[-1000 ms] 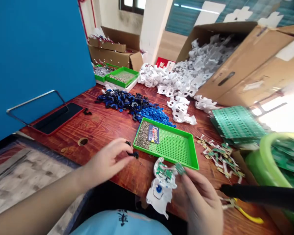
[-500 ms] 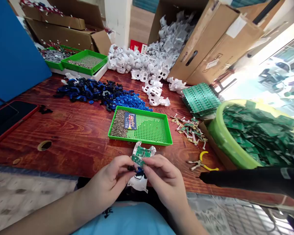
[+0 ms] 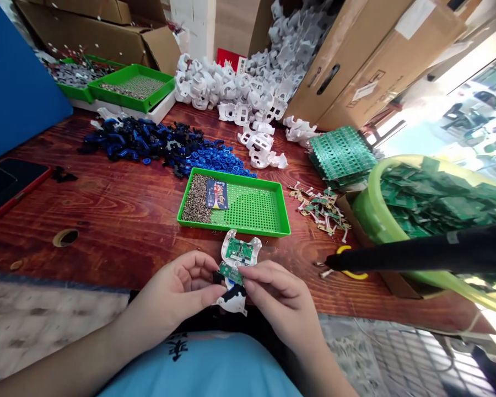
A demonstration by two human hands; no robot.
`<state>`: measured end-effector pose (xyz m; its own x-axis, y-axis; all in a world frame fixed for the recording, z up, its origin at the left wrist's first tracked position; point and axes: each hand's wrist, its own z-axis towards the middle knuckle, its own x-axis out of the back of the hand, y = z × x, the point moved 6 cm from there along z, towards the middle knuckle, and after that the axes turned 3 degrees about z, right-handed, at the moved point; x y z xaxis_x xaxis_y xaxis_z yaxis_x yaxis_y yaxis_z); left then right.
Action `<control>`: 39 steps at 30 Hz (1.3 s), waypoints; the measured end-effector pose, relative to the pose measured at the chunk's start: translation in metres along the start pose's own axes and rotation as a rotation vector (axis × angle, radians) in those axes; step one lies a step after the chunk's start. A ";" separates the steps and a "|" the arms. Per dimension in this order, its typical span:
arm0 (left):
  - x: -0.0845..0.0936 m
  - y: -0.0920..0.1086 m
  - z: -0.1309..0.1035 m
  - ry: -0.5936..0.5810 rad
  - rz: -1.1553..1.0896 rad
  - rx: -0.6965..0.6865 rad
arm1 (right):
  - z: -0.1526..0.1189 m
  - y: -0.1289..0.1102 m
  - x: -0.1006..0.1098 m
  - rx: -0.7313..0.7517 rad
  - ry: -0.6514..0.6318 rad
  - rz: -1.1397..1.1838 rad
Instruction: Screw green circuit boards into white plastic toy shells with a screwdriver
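Note:
My right hand pinches the edge of a small green circuit board between thumb and fingers. At the board's left end, my left hand has its thumb and fingertips around a small black plastic part, mostly hidden by the fingers. Just below the board lies a white plastic shell with blue and black pieces in it. A second white shell half rests beyond, on the table edge side of the tray, with a larger green circuit board inside.
A green tray holds screws and a printed card. Blue and black plastic parts and white shells lie behind it. At right are wired boards, yellow-handled pliers, a tub of boards and a black tool jutting in.
My left fingers have spread a little and shifted around the black part. The small board has moved slightly, uncovering more of the larger board. The view has shifted, and the black tool sits higher.

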<state>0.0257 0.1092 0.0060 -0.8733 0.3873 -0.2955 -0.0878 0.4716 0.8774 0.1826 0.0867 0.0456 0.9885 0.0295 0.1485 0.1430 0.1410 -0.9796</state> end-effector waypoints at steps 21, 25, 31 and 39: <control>0.002 -0.005 -0.004 -0.013 -0.099 0.040 | -0.001 0.002 0.003 0.091 -0.207 -0.113; 0.001 -0.004 -0.003 -0.019 -0.092 0.053 | 0.000 0.002 0.001 0.080 -0.223 -0.088; 0.002 -0.003 -0.004 0.008 -0.071 0.038 | 0.001 0.002 0.003 0.083 -0.106 -0.038; 0.004 -0.005 -0.005 0.036 -0.042 0.077 | 0.000 0.001 0.002 0.158 -0.170 -0.066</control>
<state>0.0200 0.1045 0.0027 -0.8864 0.3378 -0.3165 -0.0890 0.5466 0.8326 0.1843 0.0872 0.0450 0.9527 0.1798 0.2450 0.1840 0.3003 -0.9359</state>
